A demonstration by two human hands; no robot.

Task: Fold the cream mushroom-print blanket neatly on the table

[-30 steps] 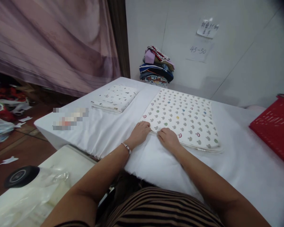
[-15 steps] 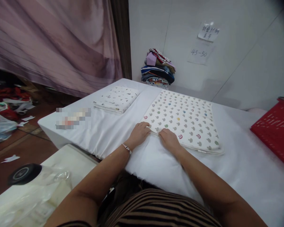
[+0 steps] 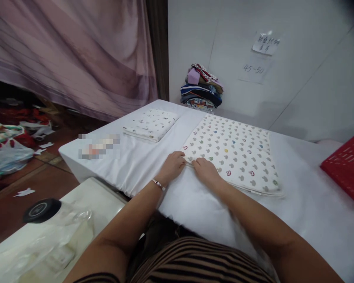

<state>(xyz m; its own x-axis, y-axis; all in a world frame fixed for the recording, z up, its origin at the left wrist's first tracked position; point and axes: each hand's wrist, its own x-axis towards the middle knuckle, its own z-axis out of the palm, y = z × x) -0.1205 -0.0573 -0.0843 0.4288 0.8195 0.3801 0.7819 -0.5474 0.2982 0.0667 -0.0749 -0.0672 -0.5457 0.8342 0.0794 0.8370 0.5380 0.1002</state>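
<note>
A folded white cloth with a grey and coloured mushroom-like print lies flat on the white-covered table. Both my hands rest at its near left edge. My left hand, a bracelet on its wrist, grips the cloth's near corner with curled fingers. My right hand sits just to its right, fingers pinched on the same edge. A second, smaller folded printed cloth lies to the far left on the table.
A stack of folded colourful clothes stands against the white wall at the back. A red basket is at the right edge. A pale side table with a black-lidded jar is near left. Bags lie on the floor.
My hands stay on the cloth's near edge and have drawn slightly closer together. The view has shifted a little to the left.
</note>
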